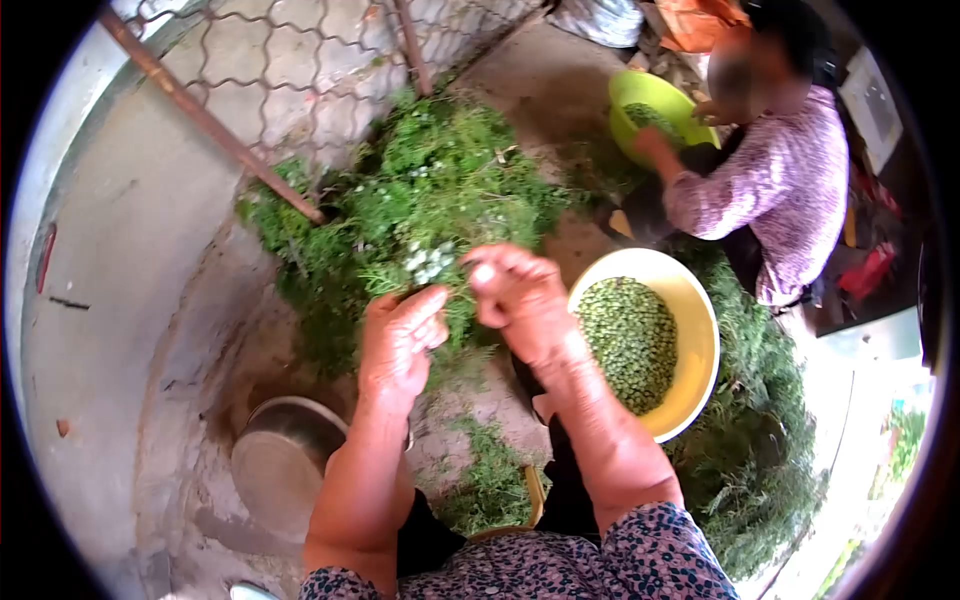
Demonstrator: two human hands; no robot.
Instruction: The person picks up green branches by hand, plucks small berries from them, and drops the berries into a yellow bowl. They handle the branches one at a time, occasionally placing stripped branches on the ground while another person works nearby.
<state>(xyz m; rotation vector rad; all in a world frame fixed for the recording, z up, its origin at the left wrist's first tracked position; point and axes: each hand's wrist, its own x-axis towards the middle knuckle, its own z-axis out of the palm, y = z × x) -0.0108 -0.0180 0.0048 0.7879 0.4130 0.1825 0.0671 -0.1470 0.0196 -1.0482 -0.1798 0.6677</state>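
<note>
Over the heap of cut foliage (pixel 420 165), the left hand (pixel 398 338) pinches a sprig with pale round fruits (pixel 430 262), and the right hand (pixel 520 298) sits just beside it, fingers curled, though whether they grasp anything I cannot tell. A yellow basin (pixel 702 335) of green fruits (pixel 625 340) stands nearby.

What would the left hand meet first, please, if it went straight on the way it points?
The left hand would probably meet the pale pods just ahead, though depth is unclear.

The short-sleeved top (pixel 545 572) is pale with dark blotches.
</note>
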